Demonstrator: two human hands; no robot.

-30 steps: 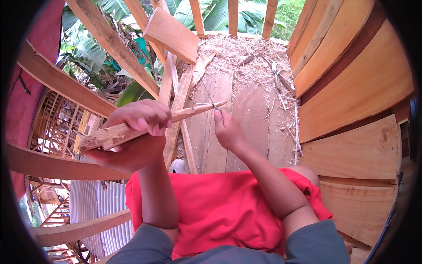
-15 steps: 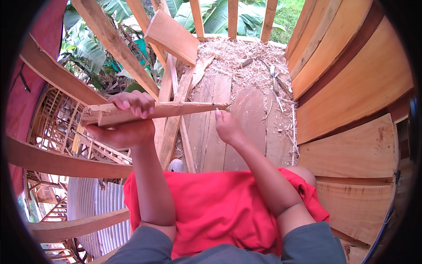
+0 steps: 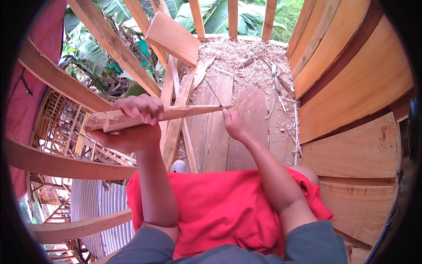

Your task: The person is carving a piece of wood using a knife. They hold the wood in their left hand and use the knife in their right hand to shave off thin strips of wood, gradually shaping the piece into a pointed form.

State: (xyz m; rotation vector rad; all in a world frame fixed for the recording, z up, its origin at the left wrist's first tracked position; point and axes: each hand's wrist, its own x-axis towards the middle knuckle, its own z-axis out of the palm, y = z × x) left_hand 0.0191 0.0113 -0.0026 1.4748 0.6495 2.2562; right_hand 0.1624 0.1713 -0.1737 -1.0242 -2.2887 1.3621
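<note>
My left hand (image 3: 136,119) is wrapped round the thick, rough end of a long wooden stake (image 3: 184,112). The stake lies nearly level in front of me and tapers to a thin tip at the right. Close to that tip my right hand (image 3: 237,125) is closed, thumb up, on a thin dark blade (image 3: 214,93), which looks like a knife. The blade slants up and left from my fist across the narrow part of the stake. Its handle is hidden in my fingers. A red cloth (image 3: 220,207) covers my lap.
Wood shavings (image 3: 246,57) are heaped on the plank floor (image 3: 248,145) at the far side. Loose boards (image 3: 178,132) lean left of centre, below a wooden block (image 3: 171,37). Slatted rails (image 3: 70,163) stand at the left, a plank wall (image 3: 351,97) at the right.
The dark blade now shows plainly above the stake; before, it was hardly visible. Both hands and the stake have shifted slightly to the right in the picture, as has the surrounding scene.
</note>
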